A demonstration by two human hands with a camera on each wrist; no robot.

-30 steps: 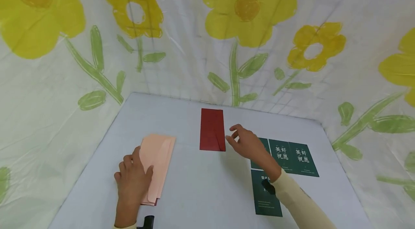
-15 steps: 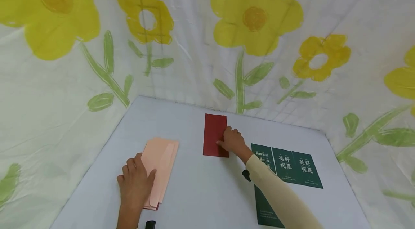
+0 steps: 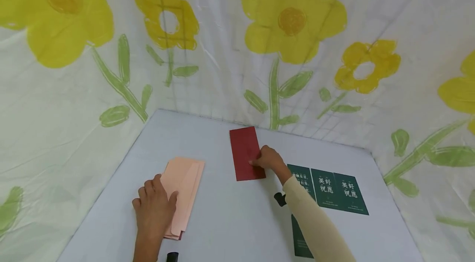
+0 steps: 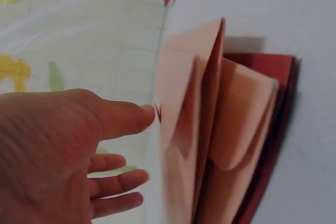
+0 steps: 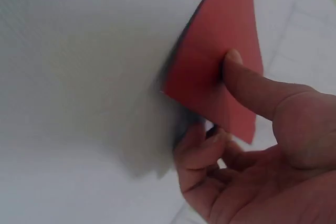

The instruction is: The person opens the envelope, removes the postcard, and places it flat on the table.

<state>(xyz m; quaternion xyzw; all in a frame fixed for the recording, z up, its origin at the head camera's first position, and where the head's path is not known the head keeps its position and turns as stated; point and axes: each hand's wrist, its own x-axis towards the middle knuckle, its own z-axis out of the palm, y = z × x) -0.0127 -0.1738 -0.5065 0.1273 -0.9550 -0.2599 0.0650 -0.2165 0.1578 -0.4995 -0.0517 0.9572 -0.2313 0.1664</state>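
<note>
At the back middle of the table, my right hand [image 3: 273, 160] pinches a red envelope [image 3: 243, 151] by its right edge. In the right wrist view the thumb presses on the face of the envelope [image 5: 223, 61], with curled fingers behind it; its near corner is lifted off the table. My left hand [image 3: 153, 208] lies at the left edge of a stack of pink envelopes [image 3: 190, 188], fingers loosely extended. The left wrist view shows the thumb [image 4: 123, 119] close beside the pink envelopes [image 4: 181, 87]; contact is unclear. Dark red envelopes [image 4: 286, 69] lie beneath the pink ones.
Green cards with white writing [image 3: 326, 190] lie on the right of the white table [image 3: 222, 221], one nearer card [image 3: 301, 239] partly hidden by the right sleeve [image 3: 313, 212]. A flower-printed curtain [image 3: 215, 89] hangs behind the table.
My right hand has moved left from above the green cards and taken hold of the red envelope, which is now turned slightly. The left hand stays by the pink stack. The head view has shifted.
</note>
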